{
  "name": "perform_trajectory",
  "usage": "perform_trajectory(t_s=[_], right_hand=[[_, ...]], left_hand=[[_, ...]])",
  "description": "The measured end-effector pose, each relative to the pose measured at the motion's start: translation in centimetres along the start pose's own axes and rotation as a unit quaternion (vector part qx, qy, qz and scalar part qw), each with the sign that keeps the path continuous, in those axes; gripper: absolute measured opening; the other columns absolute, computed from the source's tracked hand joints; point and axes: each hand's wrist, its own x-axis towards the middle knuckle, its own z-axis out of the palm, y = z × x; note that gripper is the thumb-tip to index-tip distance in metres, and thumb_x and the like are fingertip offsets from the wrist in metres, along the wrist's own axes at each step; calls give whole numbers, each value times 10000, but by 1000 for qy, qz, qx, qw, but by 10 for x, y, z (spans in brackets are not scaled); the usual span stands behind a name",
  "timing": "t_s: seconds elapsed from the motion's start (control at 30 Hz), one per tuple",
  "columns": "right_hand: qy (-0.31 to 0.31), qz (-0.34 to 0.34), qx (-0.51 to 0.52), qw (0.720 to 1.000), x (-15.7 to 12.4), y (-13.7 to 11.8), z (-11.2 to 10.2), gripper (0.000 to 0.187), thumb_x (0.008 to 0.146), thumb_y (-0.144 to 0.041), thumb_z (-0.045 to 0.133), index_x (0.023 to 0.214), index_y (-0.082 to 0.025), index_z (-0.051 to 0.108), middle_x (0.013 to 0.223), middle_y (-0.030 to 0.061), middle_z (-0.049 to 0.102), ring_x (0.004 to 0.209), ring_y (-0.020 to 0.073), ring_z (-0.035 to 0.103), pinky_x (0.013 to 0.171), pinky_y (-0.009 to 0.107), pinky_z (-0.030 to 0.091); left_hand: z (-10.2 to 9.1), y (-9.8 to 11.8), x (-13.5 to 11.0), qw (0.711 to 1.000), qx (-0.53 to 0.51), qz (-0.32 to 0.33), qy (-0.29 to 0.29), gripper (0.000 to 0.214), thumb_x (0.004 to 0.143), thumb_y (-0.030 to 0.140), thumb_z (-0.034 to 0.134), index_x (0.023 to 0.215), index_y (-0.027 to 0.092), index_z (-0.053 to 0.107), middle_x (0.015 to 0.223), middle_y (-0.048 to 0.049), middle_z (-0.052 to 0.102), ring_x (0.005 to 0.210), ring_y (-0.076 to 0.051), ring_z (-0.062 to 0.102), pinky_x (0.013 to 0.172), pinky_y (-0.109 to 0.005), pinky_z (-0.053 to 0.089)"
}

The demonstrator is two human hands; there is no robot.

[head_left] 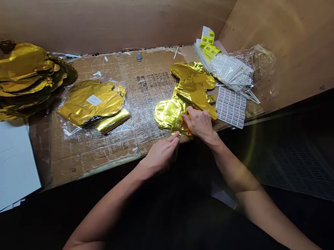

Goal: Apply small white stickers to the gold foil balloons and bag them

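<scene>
The bare left forearm (pixel 105 219) and right forearm (pixel 241 176) reach over a taped brown cardboard work surface (pixel 76 161) to a crumpled gold foil balloon (pixel 192 97). The right hand (pixel 199 124) pinches the balloon's lower edge, fingers closed narrowly; the left hand (pixel 161 156) has straight fingertips (pixel 173 137) against it. A small red-and-white sticker sheet (pixel 230 107) lies just beside.

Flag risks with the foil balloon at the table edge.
The foil balloon is pinched by the right hand near the table edge, so it may crease or tear there. The white sticks lie close beside it and might get knocked.
</scene>
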Motion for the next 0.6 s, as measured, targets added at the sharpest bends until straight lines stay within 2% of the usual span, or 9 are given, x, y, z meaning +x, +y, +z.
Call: perform_trajectory(t_s=[0.07,0.17,0.3,0.4,0.43,0.5,0.53,0.6], right_hand=[[0,-61,28,998,0,6,4,313,1085,-470,536,1067,-182,658,1051,153,753,985,293,629,878,390,360],[-45,-121,70,989,2,10,11,286,1093,-419,520,966,-195,647,1042,118,733,1000,264,587,893,374,341],[-89,-114,180,973,10,14,11,309,1088,-342,494,841,-195,608,867,55,682,840,201,557,808,327,358],[-126,-90,270,950,30,26,-3,331,1077,-357,508,811,-193,617,765,3,645,721,159,537,712,286,388],[-125,-65,267,953,41,33,-12,314,1056,-351,555,799,-189,631,747,-4,650,698,149,539,690,279,396],[-69,19,210,975,68,53,-40,250,994,-304,673,785,-167,669,763,22,696,710,147,569,697,283,417],[-9,80,167,983,83,64,-56,220,966,-274,718,791,-144,690,808,63,729,756,158,596,731,296,432],[107,159,116,975,107,83,-87,216,1037,-206,603,979,-31,717,1109,257,740,1028,225,619,897,380,436]], left_hand=[[-3,1,0,1000,-19,-4,-16,293,1001,396,593,1217,272,748,1424,-58,748,1274,-291,734,1082,-381,569],[-11,1,-1,998,-24,16,-48,337,1023,322,534,1294,250,721,1501,-77,696,1368,-282,684,1161,-406,537],[-16,-3,-4,992,37,82,-91,355,962,164,508,1250,213,709,1654,-123,541,1463,-302,608,1191,-454,515],[-12,-6,-3,993,44,83,-70,350,920,154,549,1218,242,710,1581,-119,622,1430,-305,636,1166,-466,538],[-11,-6,-2,994,40,82,-66,368,907,164,568,1237,251,705,1547,-117,652,1407,-307,653,1160,-475,543],[-12,-6,2,994,37,74,-70,429,871,194,627,1292,247,689,1490,-129,692,1344,-331,691,1146,-512,549],[-13,-5,4,995,37,61,-70,445,852,217,665,1296,236,688,1431,-140,725,1282,-347,721,1118,-531,562],[-18,-3,4,998,11,11,-59,400,843,283,733,1237,222,704,1239,-130,793,1106,-343,773,1009,-520,611]])
